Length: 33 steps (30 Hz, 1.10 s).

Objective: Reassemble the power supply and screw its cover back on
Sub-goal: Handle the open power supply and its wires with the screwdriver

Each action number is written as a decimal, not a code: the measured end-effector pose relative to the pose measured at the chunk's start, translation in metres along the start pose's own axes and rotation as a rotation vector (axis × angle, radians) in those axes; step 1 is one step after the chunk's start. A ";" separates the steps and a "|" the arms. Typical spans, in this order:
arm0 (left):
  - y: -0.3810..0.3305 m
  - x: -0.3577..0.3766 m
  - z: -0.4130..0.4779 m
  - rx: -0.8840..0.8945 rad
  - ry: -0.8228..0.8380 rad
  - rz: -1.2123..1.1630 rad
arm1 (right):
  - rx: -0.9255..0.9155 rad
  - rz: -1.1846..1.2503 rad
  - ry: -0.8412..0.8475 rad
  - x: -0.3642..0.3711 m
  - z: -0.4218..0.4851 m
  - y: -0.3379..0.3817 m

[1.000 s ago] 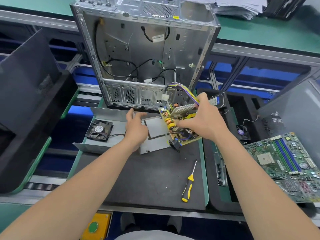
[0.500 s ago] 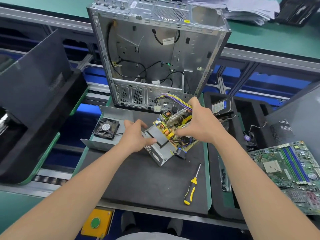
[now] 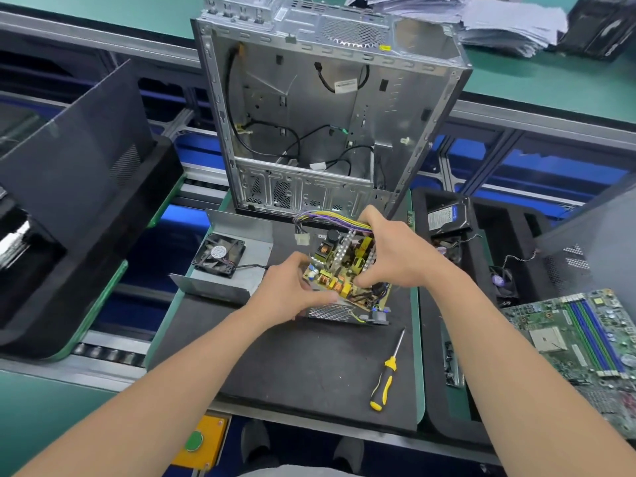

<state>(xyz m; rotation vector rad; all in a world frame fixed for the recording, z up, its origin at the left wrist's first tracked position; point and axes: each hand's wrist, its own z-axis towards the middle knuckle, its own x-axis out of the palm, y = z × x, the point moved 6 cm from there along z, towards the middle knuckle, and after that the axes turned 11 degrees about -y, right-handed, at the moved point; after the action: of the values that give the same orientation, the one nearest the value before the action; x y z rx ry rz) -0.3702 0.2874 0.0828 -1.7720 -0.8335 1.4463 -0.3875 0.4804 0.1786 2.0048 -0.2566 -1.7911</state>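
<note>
Circuit board: the power supply's yellow circuit board (image 3: 339, 266) sits tilted at the middle of the black mat (image 3: 292, 366), over the power supply housing (image 3: 330, 312), whose perforated near wall shows below it. Whether the board is fully seated I cannot tell.
Left hand: the left hand (image 3: 292, 294) is clamped on the left end of the housing, thumb along the near edge where board and wall meet, fingers curled over the far-left corner.
Right hand: the right hand (image 3: 395, 256) grips the board from the right, fingers curled down onto it, and hides the board's right part.
Wire bundle: a purple and yellow wire bundle (image 3: 323, 218) arches off the board's far edge from under the right hand and ends to the left in a white connector (image 3: 303, 239).
Cover: the grey metal cover (image 3: 254, 249) lies to the left, apart from the housing, open side up. The black fan (image 3: 218, 254) lies in it, its lead running towards the left hand.
Screwdriver: a yellow-and-black screwdriver (image 3: 383, 383) lies near right on the mat, tip pointing far, untouched.
Behind: an open computer case (image 3: 309, 115) stands upright just beyond the board, with loose black cables inside.
Right: a hard drive (image 3: 444, 215) lies in a black tray. A green motherboard (image 3: 578, 342) sits nearer, at the right edge.
Left: a dark side panel (image 3: 79, 160) leans in another black tray.
Far: papers (image 3: 499, 22) are stacked on the green bench.
Near: a yellow box (image 3: 199, 442) with a green button sits below the mat's near edge.
</note>
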 end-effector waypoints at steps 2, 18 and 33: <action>0.000 -0.006 0.008 -0.025 -0.028 -0.020 | -0.016 -0.012 0.021 0.002 0.001 -0.001; -0.016 0.007 0.021 0.085 0.190 -0.262 | -0.114 -0.122 0.097 0.006 0.017 -0.001; -0.012 0.009 0.031 0.098 0.204 -0.235 | -0.097 -0.021 0.140 0.021 0.025 -0.015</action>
<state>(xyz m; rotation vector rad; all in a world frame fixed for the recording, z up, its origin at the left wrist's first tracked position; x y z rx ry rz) -0.3994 0.3049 0.0834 -1.6537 -0.8185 1.1159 -0.4112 0.4798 0.1520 2.0591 -0.1041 -1.6344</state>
